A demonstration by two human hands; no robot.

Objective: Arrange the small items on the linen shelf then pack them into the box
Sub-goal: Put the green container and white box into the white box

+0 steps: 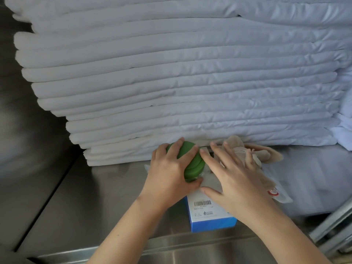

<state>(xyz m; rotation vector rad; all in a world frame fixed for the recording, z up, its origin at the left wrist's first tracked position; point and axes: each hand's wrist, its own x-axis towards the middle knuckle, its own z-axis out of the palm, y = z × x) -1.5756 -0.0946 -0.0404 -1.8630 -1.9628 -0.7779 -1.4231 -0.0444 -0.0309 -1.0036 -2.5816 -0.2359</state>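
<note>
Green round case [192, 164] gripped in left hand [169, 172]; right hand [236, 183] lying flat, fingers straight, on tan soft toy [264, 153], over blue box [209, 216].

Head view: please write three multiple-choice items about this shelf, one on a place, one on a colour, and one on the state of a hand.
1. Where does the blue and white box lie?
A. on top of the folded linen
B. on the steel shelf, nearer the person than the oval case
C. inside a drawer

2. What colour is the oval case?
A. green
B. red
C. black

3. How is the left hand?
A. idle, away from everything
B. flat on the box
C. gripping the oval case

Answers:
1 B, the box stands on bare steel, below the case in the picture.
2 A, green shows between and beside the fingers.
3 C, its fingers and thumb curl round the case.
</note>
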